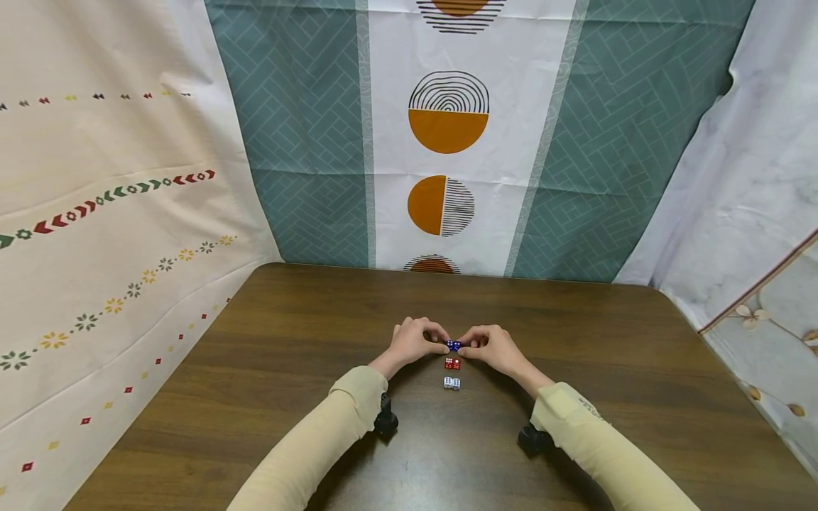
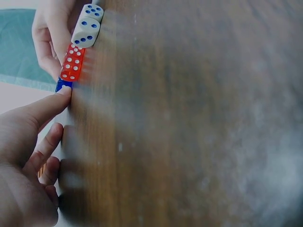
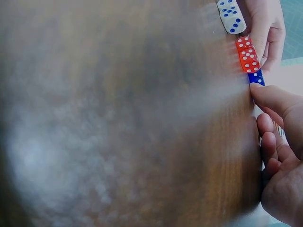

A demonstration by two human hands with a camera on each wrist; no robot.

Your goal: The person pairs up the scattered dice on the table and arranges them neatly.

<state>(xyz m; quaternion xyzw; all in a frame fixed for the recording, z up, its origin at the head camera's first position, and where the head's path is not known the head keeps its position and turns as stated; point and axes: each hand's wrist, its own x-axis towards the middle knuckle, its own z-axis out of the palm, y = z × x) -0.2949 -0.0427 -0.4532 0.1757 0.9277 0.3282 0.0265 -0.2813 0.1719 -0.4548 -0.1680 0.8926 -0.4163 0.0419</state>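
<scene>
Two blue dice [image 1: 454,345] sit side by side on the wooden table, between my hands. My left hand [image 1: 410,343] pinches their left end with thumb and forefinger. At the right end, my right hand [image 1: 495,348] does the same, its thumb [image 3: 266,94] on the blue die [image 3: 256,77]. Just nearer to me is a pair of red dice [image 1: 452,364] with white dots, touching each other. Nearest of the three rows are two white dice [image 1: 451,383] with blue dots. In the left wrist view, my left thumb [image 2: 54,104] covers part of the blue die [image 2: 65,85].
The brown wooden table [image 1: 287,341] extends around the dice. A teal and white patterned cloth [image 1: 307,142] hangs behind its far edge. Light cloths hang at the left [image 1: 115,234] and right [image 1: 754,177]. Both wrists carry small black cameras.
</scene>
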